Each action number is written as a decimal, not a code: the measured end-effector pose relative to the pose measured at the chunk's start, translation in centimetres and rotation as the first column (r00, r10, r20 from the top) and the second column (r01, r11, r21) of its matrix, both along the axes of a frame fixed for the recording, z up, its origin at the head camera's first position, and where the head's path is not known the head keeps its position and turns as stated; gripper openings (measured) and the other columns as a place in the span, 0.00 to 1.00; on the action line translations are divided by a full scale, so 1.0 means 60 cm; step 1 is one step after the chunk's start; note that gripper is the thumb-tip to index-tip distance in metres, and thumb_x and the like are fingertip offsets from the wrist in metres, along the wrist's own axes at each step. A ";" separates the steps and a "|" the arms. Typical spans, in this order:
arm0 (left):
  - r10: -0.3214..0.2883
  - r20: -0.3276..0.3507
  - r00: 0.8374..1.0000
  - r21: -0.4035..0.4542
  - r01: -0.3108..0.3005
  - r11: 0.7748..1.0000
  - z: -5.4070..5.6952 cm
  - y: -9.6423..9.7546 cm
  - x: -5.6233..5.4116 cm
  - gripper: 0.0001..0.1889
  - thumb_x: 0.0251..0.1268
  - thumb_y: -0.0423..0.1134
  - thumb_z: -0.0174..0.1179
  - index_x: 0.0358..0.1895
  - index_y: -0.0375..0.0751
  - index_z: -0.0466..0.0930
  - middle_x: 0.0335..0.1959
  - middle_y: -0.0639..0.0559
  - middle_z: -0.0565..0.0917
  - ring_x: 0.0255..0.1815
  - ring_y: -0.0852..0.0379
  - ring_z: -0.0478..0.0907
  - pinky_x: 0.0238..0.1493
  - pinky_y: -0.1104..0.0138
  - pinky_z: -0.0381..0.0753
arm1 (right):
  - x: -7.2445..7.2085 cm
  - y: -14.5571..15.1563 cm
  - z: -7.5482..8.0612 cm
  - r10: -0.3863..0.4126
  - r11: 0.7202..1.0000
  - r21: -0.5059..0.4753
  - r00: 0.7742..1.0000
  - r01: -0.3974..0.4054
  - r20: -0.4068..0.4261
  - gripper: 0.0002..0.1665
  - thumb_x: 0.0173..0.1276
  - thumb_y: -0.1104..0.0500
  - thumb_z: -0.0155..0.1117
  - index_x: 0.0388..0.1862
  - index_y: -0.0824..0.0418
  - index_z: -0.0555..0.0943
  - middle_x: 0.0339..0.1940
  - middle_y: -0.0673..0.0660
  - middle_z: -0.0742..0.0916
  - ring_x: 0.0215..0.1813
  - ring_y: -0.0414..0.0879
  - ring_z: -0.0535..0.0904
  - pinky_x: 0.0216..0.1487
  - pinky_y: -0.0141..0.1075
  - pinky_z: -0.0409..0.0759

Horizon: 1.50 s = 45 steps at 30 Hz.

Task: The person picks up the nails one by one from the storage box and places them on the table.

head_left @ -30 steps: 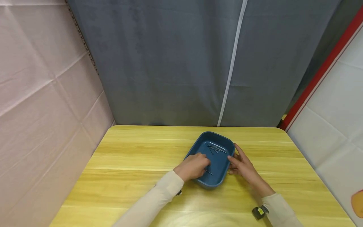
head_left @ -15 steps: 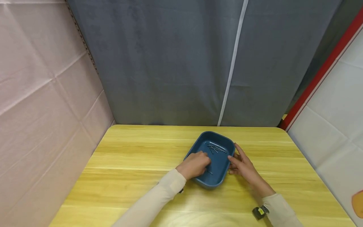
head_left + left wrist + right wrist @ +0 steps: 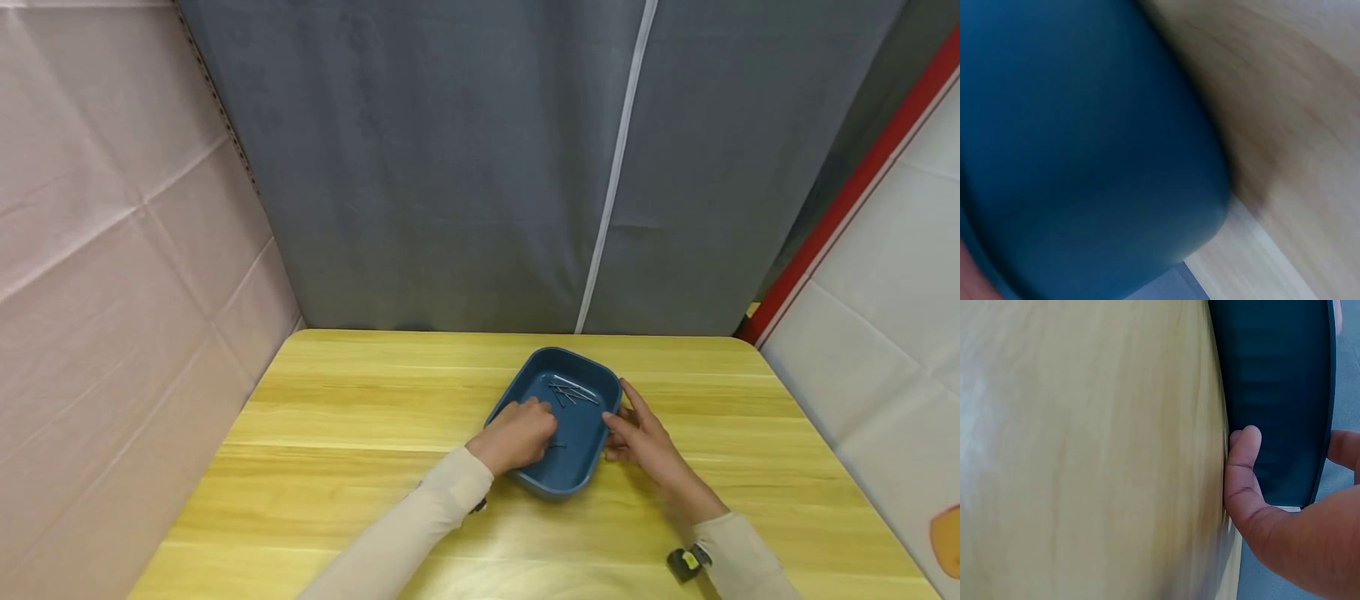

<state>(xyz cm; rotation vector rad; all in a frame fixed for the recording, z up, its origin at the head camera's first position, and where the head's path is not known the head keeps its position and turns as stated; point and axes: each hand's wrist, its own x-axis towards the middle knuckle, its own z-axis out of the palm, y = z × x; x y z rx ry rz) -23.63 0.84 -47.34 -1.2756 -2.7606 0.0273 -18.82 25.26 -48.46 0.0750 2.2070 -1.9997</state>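
A blue rectangular box (image 3: 577, 450) with rounded corners stands on the table. My left hand (image 3: 519, 433) reaches over its left side, with the fingers bent down inside. Beside those fingers a thin metal nail (image 3: 557, 445) shows. The fingertips are hidden, so I cannot tell whether they pinch it. Several more nails (image 3: 573, 393) lie in a loose bunch toward the box's far end. At the right side my right hand (image 3: 643, 442) holds the box, thumb at the rim and fingers along the outer wall. In the left wrist view the box's outer wall (image 3: 1091, 150) fills much of the picture.
The pale wooden table (image 3: 337, 467) has its far edge against a grey curtain (image 3: 450, 183). A light pink cloth wall (image 3: 135, 292) borders the left side, a white panel (image 3: 870, 350) with a red strip the right. A camera (image 3: 684, 563) is worn at the right wrist.
The nail beside my left fingers has turned from slanting to nearly level and sits slightly farther up the box. My left hand has shifted very slightly; the right hand and box have stayed put.
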 end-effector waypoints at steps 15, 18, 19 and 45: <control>0.149 -0.125 0.981 0.253 -0.114 0.961 0.035 -0.009 0.015 0.06 0.74 0.38 0.70 0.37 0.42 0.92 0.39 0.51 0.86 0.38 0.53 0.78 0.37 0.64 0.82 | 0.001 0.003 0.000 0.010 1.000 0.010 1.000 -0.010 -0.005 0.50 0.90 0.57 0.56 0.95 0.48 0.37 0.85 0.75 0.65 0.46 0.47 0.88 0.46 0.39 0.91; 0.174 -0.075 0.982 0.316 -0.142 0.938 0.042 -0.013 0.018 0.06 0.74 0.38 0.70 0.38 0.41 0.92 0.42 0.50 0.87 0.41 0.52 0.78 0.41 0.64 0.83 | 0.000 0.003 0.000 0.010 1.000 0.010 1.000 -0.010 -0.001 0.50 0.90 0.57 0.56 0.95 0.48 0.37 0.86 0.75 0.65 0.46 0.46 0.88 0.45 0.39 0.90; 0.183 -0.060 0.981 0.334 -0.153 0.930 0.044 -0.015 0.018 0.06 0.74 0.38 0.71 0.38 0.41 0.93 0.43 0.50 0.87 0.42 0.52 0.78 0.42 0.64 0.83 | 0.000 0.004 -0.001 0.010 1.000 0.010 1.000 -0.010 -0.001 0.50 0.90 0.57 0.56 0.95 0.48 0.37 0.86 0.75 0.65 0.46 0.46 0.88 0.45 0.39 0.90; 0.261 0.163 0.952 0.639 -0.303 0.707 0.044 -0.072 0.012 0.05 0.72 0.31 0.72 0.35 0.37 0.91 0.52 0.46 0.89 0.57 0.46 0.81 0.61 0.58 0.85 | 0.000 0.004 -0.002 0.013 1.000 0.007 1.000 -0.013 0.007 0.52 0.90 0.55 0.58 0.95 0.47 0.37 0.86 0.75 0.65 0.46 0.46 0.88 0.46 0.39 0.91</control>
